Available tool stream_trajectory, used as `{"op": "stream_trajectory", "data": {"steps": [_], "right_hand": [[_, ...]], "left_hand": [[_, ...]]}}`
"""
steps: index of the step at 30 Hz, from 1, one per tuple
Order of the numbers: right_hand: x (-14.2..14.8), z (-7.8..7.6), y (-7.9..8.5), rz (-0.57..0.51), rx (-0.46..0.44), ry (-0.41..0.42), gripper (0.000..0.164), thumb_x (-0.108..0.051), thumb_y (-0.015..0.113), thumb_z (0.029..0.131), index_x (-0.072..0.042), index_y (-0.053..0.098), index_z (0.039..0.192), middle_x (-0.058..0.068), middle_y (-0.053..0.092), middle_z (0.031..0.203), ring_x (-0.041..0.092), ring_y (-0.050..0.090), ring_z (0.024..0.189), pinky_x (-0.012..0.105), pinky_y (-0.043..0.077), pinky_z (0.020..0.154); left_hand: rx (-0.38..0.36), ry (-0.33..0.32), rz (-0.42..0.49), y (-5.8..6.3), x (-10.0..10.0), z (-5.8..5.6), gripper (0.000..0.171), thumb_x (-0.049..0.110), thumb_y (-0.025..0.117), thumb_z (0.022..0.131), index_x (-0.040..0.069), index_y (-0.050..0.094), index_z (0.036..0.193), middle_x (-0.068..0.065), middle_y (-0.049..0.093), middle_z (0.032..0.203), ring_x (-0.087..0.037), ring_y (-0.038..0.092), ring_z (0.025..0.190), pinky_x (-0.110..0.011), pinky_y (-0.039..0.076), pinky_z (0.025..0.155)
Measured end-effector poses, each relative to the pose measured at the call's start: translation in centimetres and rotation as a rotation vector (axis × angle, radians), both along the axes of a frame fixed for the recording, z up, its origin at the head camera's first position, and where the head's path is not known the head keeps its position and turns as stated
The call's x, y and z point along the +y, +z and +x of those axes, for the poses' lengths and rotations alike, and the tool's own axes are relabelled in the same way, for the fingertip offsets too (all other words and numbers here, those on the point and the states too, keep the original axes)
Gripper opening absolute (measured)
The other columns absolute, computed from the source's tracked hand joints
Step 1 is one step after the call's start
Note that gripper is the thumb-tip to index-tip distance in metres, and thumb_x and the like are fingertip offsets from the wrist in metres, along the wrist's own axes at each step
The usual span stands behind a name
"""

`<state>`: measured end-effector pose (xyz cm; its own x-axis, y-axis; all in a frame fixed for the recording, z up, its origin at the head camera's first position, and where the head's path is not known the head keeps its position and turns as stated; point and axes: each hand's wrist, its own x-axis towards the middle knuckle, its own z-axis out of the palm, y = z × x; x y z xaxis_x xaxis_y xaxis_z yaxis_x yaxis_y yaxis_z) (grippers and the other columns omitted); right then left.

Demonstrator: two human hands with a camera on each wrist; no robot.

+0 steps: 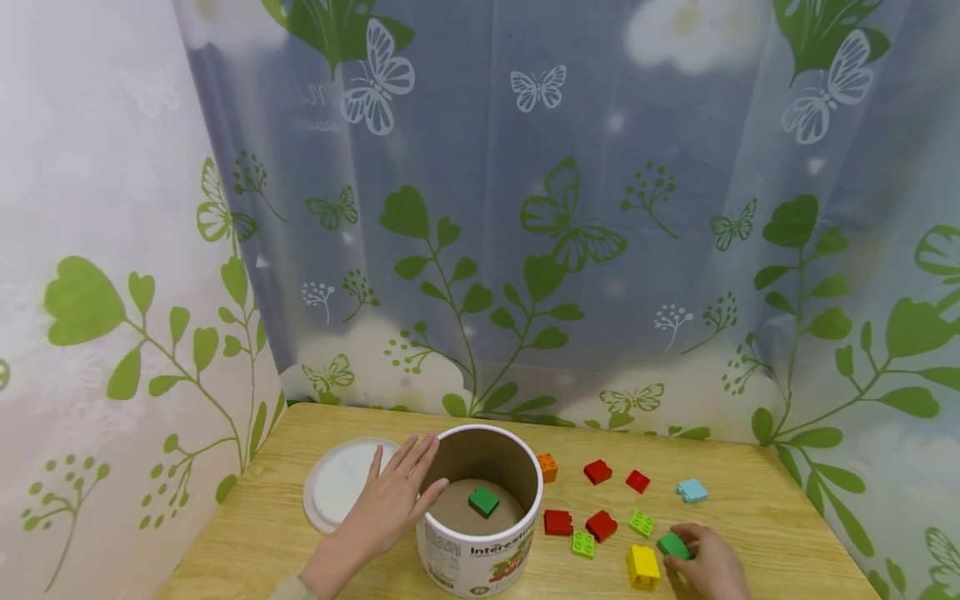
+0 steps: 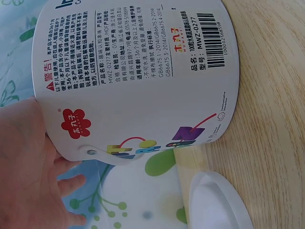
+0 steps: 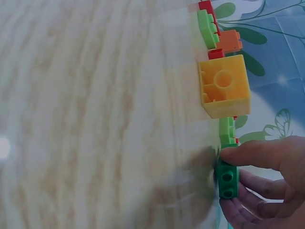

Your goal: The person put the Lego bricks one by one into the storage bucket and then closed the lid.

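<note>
My left hand (image 1: 386, 504) rests against the left rim of a white round bucket (image 1: 480, 542), its fingers straight and spread. In the left wrist view the hand (image 2: 28, 167) is beside the bucket's printed wall (image 2: 143, 95). Inside the bucket, a green brick (image 1: 483, 501) lies on the bottom. At the right, my right hand (image 1: 708, 562) pinches another green brick (image 1: 674, 546) between thumb and fingers, low at the tabletop. The right wrist view shows two studs on this held brick (image 3: 228, 179). A yellow brick (image 1: 643, 567) stands just left of that hand.
Red bricks (image 1: 558, 522), lime green bricks (image 1: 582, 544), an orange brick (image 1: 549, 467) and a light blue brick (image 1: 692, 491) lie right of the bucket on the wooden table (image 1: 247, 533). A white lid (image 1: 345, 479) lies left of it. Patterned curtain (image 1: 465, 250) hangs behind the table.
</note>
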<state>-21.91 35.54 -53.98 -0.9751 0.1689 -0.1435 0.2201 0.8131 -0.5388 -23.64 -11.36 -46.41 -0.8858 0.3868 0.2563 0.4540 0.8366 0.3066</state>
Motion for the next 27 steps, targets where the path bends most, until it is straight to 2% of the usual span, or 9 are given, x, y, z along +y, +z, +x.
{"op": "stream_trajectory", "data": {"steps": [2, 5, 9, 13, 19, 23, 27], "right_hand": [[0.0, 0.0, 0.4, -0.013, 0.01, -0.006, 0.051, -0.012, 0.084, 0.081, 0.011, 0.064, 0.122, 0.017, 0.07, 0.104, 0.024, 0.066, 0.087, 0.045, 0.054, 0.076], [-0.1, 0.1, 1.3, -0.013, 0.071, 0.026, 0.05, -0.01, 0.083, 0.081, 0.011, 0.064, 0.123, 0.023, 0.068, 0.11, 0.026, 0.066, 0.087, 0.044, 0.055, 0.074], [-0.5, 0.1, 3.1, 0.025, 0.179, 0.092, 0.045, -0.003, 0.082, 0.079, 0.01, 0.067, 0.12, 0.024, 0.069, 0.109, 0.026, 0.067, 0.084, 0.044, 0.056, 0.073], [-1.0, 0.0, 4.8, 0.049, 0.232, 0.128, 0.043, -0.003, 0.082, 0.079, 0.008, 0.069, 0.119, 0.023, 0.07, 0.108, 0.028, 0.068, 0.086, 0.045, 0.057, 0.072], [-2.1, -0.1, 7.1, 0.061, 0.269, 0.144, 0.044, -0.006, 0.082, 0.08, 0.005, 0.07, 0.121, 0.016, 0.068, 0.106, 0.024, 0.065, 0.084, 0.039, 0.053, 0.068], [-2.7, -0.2, 8.1, 0.064, 0.273, 0.149, 0.044, -0.006, 0.082, 0.081, 0.003, 0.07, 0.122, 0.015, 0.067, 0.107, 0.022, 0.062, 0.084, 0.035, 0.049, 0.066], [-3.2, -0.3, 8.7, 0.065, 0.291, 0.161, 0.043, -0.006, 0.083, 0.08, 0.002, 0.071, 0.121, 0.015, 0.067, 0.109, 0.023, 0.063, 0.086, 0.035, 0.05, 0.067]], "left_hand": [[0.004, 0.0, -0.002, 0.0, 0.0, 0.0, 0.064, 0.045, 0.045, 0.108, 0.006, 0.035, 0.158, -0.009, 0.032, 0.164, -0.032, 0.026, 0.152, -0.068, 0.011, 0.119], [0.005, 0.003, -0.002, 0.0, 0.0, 0.0, 0.064, 0.045, 0.045, 0.108, 0.006, 0.036, 0.158, -0.008, 0.032, 0.164, -0.031, 0.026, 0.153, -0.068, 0.011, 0.119], [0.004, 0.002, 0.004, 0.0, 0.0, 0.1, 0.064, 0.045, 0.045, 0.107, 0.007, 0.036, 0.158, -0.007, 0.032, 0.164, -0.031, 0.026, 0.153, -0.068, 0.011, 0.119], [0.011, -0.001, 0.001, 0.0, 0.0, 0.0, 0.064, 0.045, 0.045, 0.108, 0.006, 0.036, 0.158, -0.008, 0.033, 0.164, -0.032, 0.026, 0.152, -0.068, 0.012, 0.118], [0.014, -0.002, 0.007, 0.0, 0.0, 0.0, 0.065, 0.046, 0.044, 0.108, 0.006, 0.036, 0.158, -0.008, 0.033, 0.164, -0.032, 0.027, 0.152, -0.068, 0.011, 0.119], [0.011, -0.001, 0.012, -0.1, 0.0, 0.0, 0.064, 0.045, 0.045, 0.108, 0.006, 0.036, 0.158, -0.008, 0.033, 0.164, -0.032, 0.026, 0.152, -0.069, 0.011, 0.119], [0.011, -0.003, 0.016, -0.1, 0.0, 0.0, 0.064, 0.043, 0.046, 0.108, 0.006, 0.036, 0.158, -0.008, 0.033, 0.164, -0.032, 0.026, 0.152, -0.069, 0.01, 0.119]]}}
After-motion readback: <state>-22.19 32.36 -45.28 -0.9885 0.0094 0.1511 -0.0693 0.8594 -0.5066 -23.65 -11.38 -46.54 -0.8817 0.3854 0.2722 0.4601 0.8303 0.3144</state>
